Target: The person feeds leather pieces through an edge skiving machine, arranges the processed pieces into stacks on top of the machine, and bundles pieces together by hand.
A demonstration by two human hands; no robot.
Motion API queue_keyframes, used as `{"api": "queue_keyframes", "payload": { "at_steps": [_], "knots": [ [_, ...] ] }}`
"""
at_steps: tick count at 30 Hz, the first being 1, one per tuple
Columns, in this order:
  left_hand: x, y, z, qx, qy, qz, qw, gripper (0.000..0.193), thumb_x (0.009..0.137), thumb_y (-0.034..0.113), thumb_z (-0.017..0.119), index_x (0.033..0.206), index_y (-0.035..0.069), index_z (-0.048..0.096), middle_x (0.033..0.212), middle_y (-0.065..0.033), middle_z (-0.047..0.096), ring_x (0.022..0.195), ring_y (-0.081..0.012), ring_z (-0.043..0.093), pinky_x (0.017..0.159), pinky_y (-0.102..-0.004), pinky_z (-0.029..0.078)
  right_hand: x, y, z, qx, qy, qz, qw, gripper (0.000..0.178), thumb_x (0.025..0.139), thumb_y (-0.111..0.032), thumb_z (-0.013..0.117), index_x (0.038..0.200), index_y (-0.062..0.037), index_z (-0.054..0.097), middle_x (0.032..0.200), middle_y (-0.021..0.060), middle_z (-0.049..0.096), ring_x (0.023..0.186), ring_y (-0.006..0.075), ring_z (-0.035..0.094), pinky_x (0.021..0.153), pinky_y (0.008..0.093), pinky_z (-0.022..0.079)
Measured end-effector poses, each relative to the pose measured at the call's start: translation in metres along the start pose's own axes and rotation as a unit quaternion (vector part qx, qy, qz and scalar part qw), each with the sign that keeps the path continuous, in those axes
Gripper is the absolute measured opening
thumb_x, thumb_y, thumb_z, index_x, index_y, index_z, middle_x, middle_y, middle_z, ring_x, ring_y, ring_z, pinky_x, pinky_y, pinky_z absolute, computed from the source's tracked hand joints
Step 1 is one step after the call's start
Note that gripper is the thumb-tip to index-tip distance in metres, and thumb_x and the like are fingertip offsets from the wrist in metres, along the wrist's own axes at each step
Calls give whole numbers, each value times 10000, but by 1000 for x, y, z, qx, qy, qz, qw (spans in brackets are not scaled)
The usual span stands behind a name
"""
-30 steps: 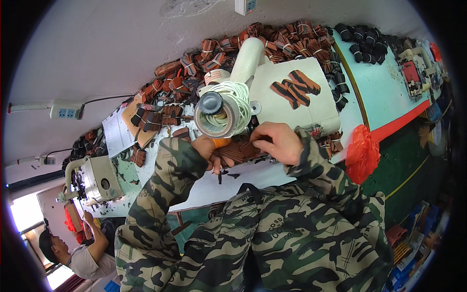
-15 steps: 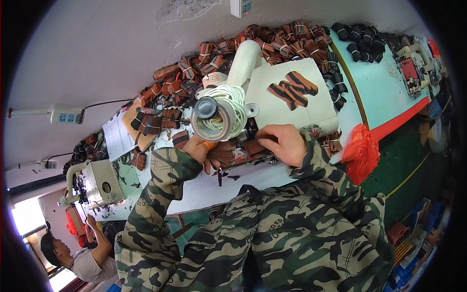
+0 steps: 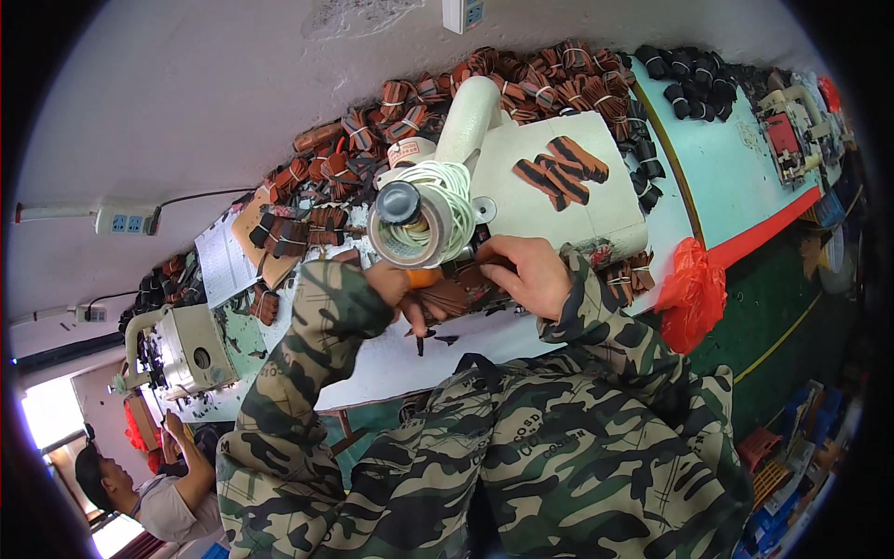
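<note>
Jacket point(image 3: 559, 447): camo, green/black/tan. Strips point(image 3: 445, 298) at left hand point(image 3: 396, 287): reddish brown. Striped pieces point(image 3: 562, 173) on machine point(image 3: 605, 214): orange-brown, black stripes. Machine: cream. Cord coil point(image 3: 458, 210): pale green-white. Knob point(image 3: 399, 202): black. Bag point(image 3: 691, 293): red. Counter point(image 3: 405, 361): white. Floor point(image 3: 745, 321): green, yellow line point(image 3: 778, 345).

Red-printed label point(image 3: 407, 149), white rounded part point(image 3: 425, 145), eleven o'clock | dark lettering point(image 3: 528, 426), camouflage garment point(image 3: 410, 466), five o'clock | marked paper sheet point(image 3: 223, 265), nine o'clock, too small to read
</note>
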State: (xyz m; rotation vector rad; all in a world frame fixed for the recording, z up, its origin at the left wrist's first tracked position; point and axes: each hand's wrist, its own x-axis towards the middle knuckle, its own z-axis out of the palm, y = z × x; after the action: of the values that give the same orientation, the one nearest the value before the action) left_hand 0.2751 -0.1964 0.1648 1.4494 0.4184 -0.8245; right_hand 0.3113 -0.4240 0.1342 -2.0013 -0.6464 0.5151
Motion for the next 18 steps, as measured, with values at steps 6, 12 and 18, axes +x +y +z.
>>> {"api": "queue_keyframes", "payload": {
  "at_steps": [6,12,18],
  "knots": [
    [8,-19,-7,32,69,4,997,330,972,221,433,1246,38,452,898,-147,663,449,-150,593,295,-231,429,-6,3,-13,59,-22,69,996,173,803,-132,599,929,-14,613,813,150,644,731,337,623,672,386,488],
    [11,-6,-14,67,-34,-52,996,325,967,193,427,1250,34,445,945,-146,646,487,-157,605,302,-231,436,-2,8,-5,-33,29,-24,999,201,809,-102,601,971,17,619,855,159,646,711,282,636,655,325,496],
    [9,-24,-12,17,26,60,998,313,968,168,412,1244,30,465,945,-144,636,506,-171,613,318,-242,466,-3,-6,-12,30,-59,72,995,240,806,-103,605,1013,18,603,847,166,646,746,292,641,693,334,499]
  ]
}}
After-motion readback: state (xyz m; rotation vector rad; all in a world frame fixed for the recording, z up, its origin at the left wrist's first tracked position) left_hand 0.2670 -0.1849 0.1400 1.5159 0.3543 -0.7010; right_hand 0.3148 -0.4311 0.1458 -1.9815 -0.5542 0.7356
